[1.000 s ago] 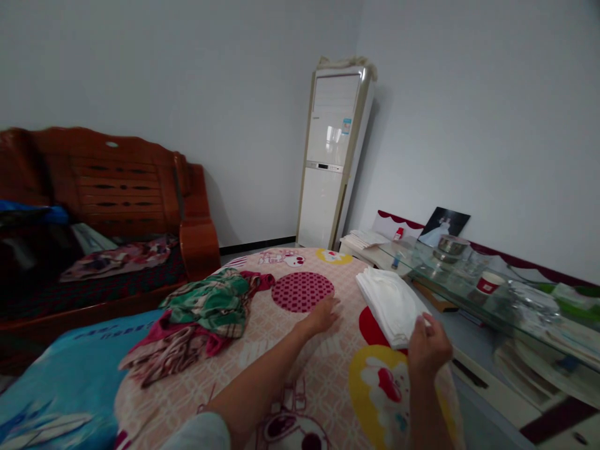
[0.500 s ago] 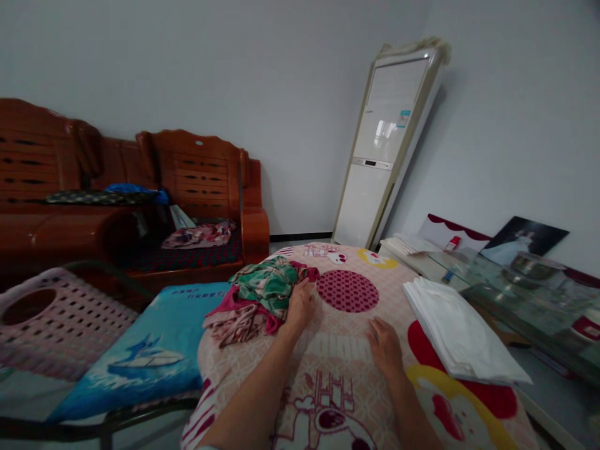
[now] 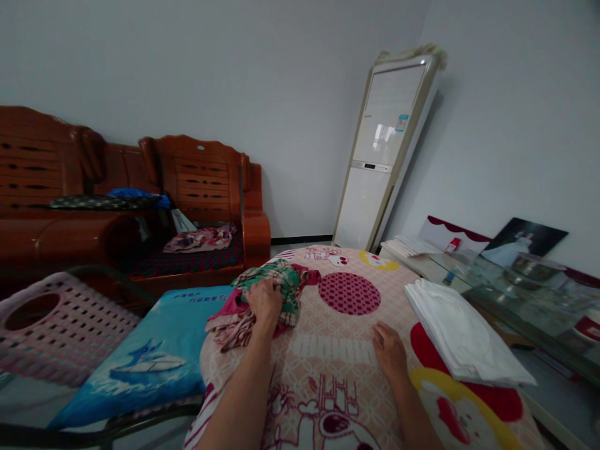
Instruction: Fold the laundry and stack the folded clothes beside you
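A crumpled heap of clothes lies on the left part of the patterned blanket [image 3: 337, 350]. On top is a green plaid garment [image 3: 288, 284], with pink and dark red cloth [image 3: 229, 325] bunched under and beside it. My left hand [image 3: 265, 303] is on the heap, its fingers bent into the green plaid garment; the fingertips are partly hidden. My right hand [image 3: 390, 351] rests low over the blanket to the right of the heap, fingers loosely bent and apart, with nothing in it. Right of it lies a folded white stack of cloth or bags [image 3: 464, 331].
At left stand a pink woven chair [image 3: 89, 319] and a blue cushion [image 3: 159, 356] on a dark frame. Behind is a wooden sofa [image 3: 201, 181]. A tall air conditioner [image 3: 365, 200] stands in the corner. A glass table [image 3: 506, 300] at right bears a metal bowl [image 3: 537, 265].
My left hand has moved left from the heap's right edge onto its top. The green plaid garment has shifted and lies differently. My right hand has hardly moved.
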`<state>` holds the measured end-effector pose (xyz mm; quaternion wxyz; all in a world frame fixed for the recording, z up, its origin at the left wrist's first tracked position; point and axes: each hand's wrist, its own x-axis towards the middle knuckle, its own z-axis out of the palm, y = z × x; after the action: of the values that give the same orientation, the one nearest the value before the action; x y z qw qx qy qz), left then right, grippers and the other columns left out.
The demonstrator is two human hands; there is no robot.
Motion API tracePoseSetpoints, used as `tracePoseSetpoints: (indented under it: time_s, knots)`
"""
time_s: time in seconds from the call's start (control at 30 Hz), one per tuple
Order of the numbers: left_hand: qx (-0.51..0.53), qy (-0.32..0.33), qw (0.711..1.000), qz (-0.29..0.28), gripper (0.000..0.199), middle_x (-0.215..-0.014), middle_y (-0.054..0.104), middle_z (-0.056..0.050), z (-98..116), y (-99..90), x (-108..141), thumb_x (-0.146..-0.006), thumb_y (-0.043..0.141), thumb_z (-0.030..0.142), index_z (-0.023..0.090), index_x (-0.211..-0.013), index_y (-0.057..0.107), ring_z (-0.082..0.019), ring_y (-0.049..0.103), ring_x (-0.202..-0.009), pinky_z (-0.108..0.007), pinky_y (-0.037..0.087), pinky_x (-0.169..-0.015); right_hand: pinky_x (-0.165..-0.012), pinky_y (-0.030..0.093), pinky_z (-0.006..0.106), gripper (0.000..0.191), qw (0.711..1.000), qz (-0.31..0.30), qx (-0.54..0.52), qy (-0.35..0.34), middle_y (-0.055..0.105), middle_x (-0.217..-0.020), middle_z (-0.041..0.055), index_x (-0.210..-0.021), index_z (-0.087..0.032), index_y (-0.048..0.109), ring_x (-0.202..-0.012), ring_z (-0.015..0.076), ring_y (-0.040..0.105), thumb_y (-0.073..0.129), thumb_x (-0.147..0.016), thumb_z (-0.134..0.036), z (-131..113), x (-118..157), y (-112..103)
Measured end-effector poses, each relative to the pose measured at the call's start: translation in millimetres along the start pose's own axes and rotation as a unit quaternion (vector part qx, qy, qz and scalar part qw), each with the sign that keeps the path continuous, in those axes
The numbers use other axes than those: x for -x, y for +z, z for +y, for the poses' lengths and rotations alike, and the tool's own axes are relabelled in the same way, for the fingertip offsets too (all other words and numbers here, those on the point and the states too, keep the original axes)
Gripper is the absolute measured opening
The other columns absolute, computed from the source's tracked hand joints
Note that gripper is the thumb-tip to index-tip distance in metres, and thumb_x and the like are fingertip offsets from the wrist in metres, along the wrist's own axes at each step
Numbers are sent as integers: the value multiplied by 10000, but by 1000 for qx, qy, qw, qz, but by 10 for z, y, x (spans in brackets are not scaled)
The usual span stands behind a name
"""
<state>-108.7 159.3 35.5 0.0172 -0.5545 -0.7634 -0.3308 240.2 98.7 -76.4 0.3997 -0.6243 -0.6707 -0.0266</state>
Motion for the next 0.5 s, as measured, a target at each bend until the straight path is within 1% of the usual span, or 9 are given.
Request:
tracePoseSetpoints:
  time_s: [0.1, 0.2, 0.23, 0.3, 0.37, 0.43, 0.5]
  knots:
    - [82, 44, 996, -18, 185, -1028, 677, -90, 254, 19, 82, -850, 517, 220, 179, -931, 678, -251, 573, -1022, -352, 401, -891, -954, 473, 452, 381, 999, 15, -29, 14, 692, -1087, 148, -1032, -148, 705, -1039, 268, 614, 484, -843, -395, -119, 0, -43]
    - [198, 104, 973, -63, 125, -927, 685, -46, 621, 116, 320, -824, 553, 176, 189, -852, 675, -191, 600, -932, -290, 427, -853, -941, 481, 443, 424, 997, 33, -75, 5, 688, -1092, 140, -1094, -150, 681, -1040, 269, 614, 531, -852, -463, -362, -10, -86]
    - [236, 133, 958, -89, 116, -900, 686, -39, 746, 156, 431, -815, 564, 163, 187, -824, 676, -178, 606, -899, -281, 433, -844, -938, 484, 437, 432, 995, 37, -89, -6, 683, -1102, 141, -1114, -148, 671, -1047, 269, 611, 544, -853, -468, -457, -12, -93]
    - [296, 173, 929, -140, 111, -823, 685, -28, 967, 227, 671, -802, 578, 156, 187, -769, 679, -168, 609, -828, -275, 446, -795, -928, 488, 423, 436, 992, 39, -114, -34, 672, -1121, 146, -1144, -152, 652, -1056, 267, 607, 566, -848, -460, -636, -11, -91]
    - [349, 213, 893, -188, 113, -798, 681, -29, 1128, 267, 896, -796, 585, 152, 183, -757, 686, -159, 609, -789, -263, 457, -750, -874, 508, 400, 417, 989, 35, -132, -49, 679, -1073, 143, -1122, -159, 650, -1004, 261, 623, 571, -839, -456, -761, -3, -75]
    - [380, 255, 861, -223, 134, -812, 685, -38, 1219, 273, 1050, -805, 571, 148, 181, -773, 696, -158, 614, -790, -260, 466, -742, -777, 519, 360, 364, 989, 31, -141, -39, 693, -954, 126, -1029, -167, 665, -889, 243, 641, 528, -852, -454, -806, 10, -67]
    - [394, 285, 842, -234, 163, -870, 695, -49, 1239, 263, 1098, -823, 549, 148, 183, -845, 707, -164, 623, -831, -268, 475, -779, -691, 494, 319, 352, 990, 31, -138, -10, 688, -835, 105, -914, -173, 672, -772, 221, 633, 465, -874, -455, -775, 23, -88]
